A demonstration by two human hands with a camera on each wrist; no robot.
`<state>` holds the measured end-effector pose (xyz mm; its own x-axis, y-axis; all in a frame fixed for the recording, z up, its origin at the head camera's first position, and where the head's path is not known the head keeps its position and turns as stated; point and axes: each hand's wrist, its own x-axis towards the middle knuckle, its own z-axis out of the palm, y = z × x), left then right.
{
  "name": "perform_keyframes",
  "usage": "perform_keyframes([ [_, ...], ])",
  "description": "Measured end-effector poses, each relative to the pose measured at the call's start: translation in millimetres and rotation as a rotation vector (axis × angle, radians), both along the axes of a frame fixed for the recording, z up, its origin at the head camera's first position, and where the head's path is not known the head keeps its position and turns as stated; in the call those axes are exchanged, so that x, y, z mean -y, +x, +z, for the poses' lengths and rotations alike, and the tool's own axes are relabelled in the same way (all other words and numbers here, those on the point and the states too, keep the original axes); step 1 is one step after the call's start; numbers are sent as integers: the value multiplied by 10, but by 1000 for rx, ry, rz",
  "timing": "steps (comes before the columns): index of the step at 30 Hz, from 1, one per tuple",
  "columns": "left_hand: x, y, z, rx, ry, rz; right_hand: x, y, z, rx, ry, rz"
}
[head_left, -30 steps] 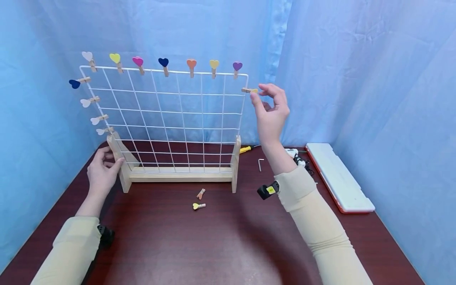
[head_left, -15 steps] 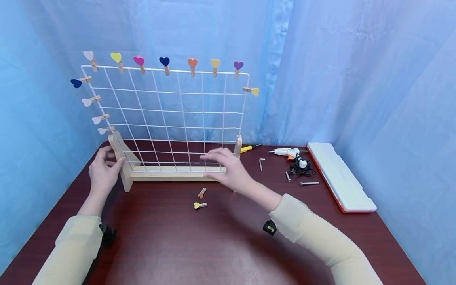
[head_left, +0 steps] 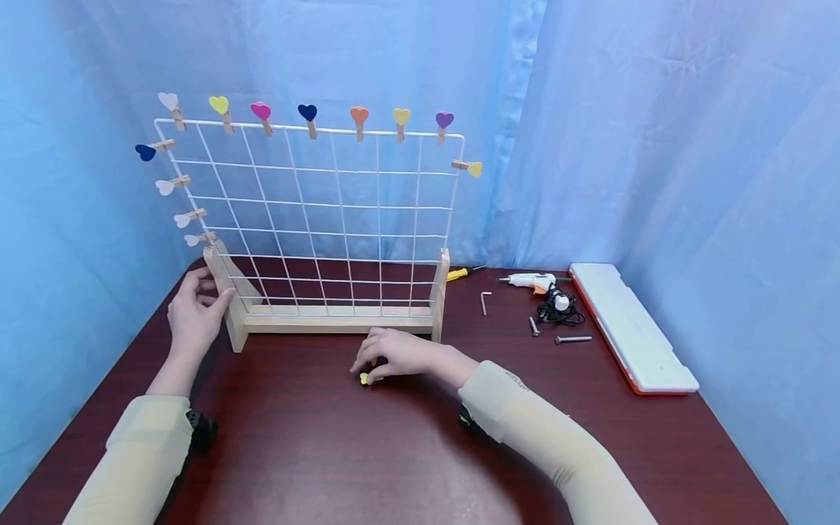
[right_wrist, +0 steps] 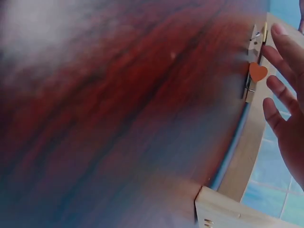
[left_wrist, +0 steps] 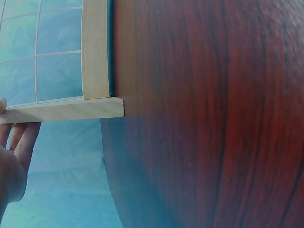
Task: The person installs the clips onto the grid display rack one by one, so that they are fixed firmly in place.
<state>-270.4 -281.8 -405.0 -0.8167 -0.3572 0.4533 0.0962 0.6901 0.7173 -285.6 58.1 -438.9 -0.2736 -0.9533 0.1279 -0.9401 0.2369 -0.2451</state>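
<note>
A white wire grid (head_left: pixel 311 220) stands in a wooden stand (head_left: pixel 341 322), with heart-topped clothespins along its top and sides. My left hand (head_left: pixel 192 313) holds the stand's left upright (left_wrist: pixel 57 111), thumb on one face and fingers on the other. On the table, my right hand (head_left: pixel 407 354) is lowered over two loose clothespins, fingers spread around the yellow-heart clothespin (head_left: pixel 364 379). The right wrist view shows the orange-heart clothespin (right_wrist: pixel 258 72) beside my fingers; no firm pinch is visible. A single yellow-heart clothespin (head_left: pixel 474 169) is clipped on the grid's right side.
Behind and right of the stand lie a yellow screwdriver (head_left: pixel 457 274), a hex key (head_left: pixel 484 302), a white glue gun (head_left: pixel 531 281) with a coiled black cord (head_left: pixel 558 313), and two bolts (head_left: pixel 573 339). A white case (head_left: pixel 630 328) lies farther right. Blue curtains surround the table.
My right hand has left the yellow clothespin on the grid's right edge and come down leftward to the loose clothespins on the table. The left hand keeps its hold on the stand.
</note>
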Motion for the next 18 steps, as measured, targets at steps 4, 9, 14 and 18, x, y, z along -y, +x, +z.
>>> perform_keyframes([
  [4, -6, -3, 3, -11, 1, 0, 35, -23, -46, 13, 26, 10],
  [9, -20, 6, 15, -15, 6, -3, 24, -11, -37, 62, 44, -43],
  [14, -27, 15, 18, -7, 11, -3, -45, 37, 62, 182, 40, -80],
  [18, -24, 13, 8, -7, 5, 1, -165, 102, 205, 275, -38, -103],
])
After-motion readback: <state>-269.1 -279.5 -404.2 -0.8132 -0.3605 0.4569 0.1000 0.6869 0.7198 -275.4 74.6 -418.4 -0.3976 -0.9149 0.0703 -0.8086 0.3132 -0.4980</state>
